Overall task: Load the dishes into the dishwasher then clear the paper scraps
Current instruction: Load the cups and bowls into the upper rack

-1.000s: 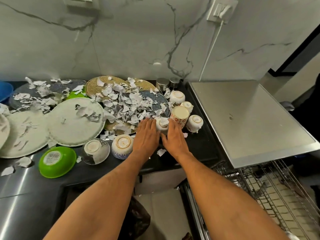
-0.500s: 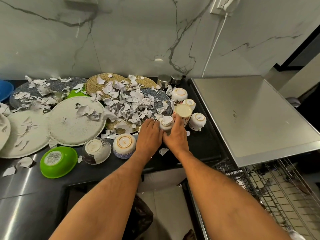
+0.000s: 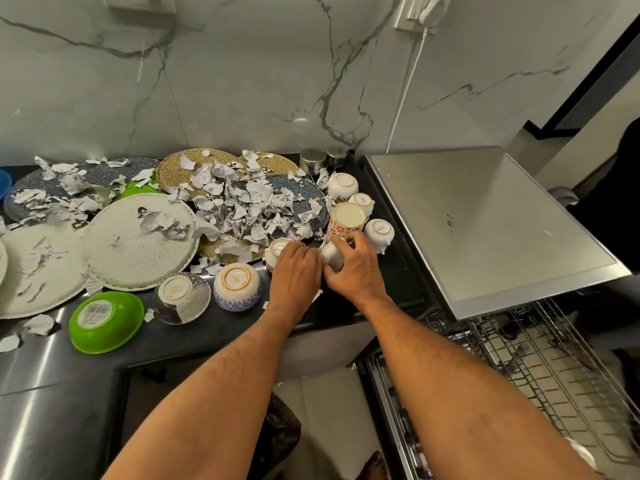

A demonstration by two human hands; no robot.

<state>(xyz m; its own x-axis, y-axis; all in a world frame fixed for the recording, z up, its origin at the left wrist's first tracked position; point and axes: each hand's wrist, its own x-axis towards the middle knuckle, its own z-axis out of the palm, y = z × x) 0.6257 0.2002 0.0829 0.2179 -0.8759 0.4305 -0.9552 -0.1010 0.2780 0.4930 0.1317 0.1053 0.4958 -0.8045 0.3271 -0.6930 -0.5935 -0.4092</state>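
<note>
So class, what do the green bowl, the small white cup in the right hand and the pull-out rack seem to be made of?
Green bowl: probably plastic; bright uniform colour, soft sheen, barcode sticker on its base.
Small white cup, gripped by the right hand: likely glazed ceramic; glossy white.
Pull-out rack: metal wire, shiny silver finish.

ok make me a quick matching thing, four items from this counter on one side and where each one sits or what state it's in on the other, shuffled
Things:
1. green bowl
2. small white cup
3. wire rack
4. paper scraps

Places or states:
A. pulled out below the steel lid, right
B. upside down, front left of the counter
C. heaped over the round mats
D. gripped in the right hand

Pairs: 1-B, 2-D, 3-A, 4-C
</note>
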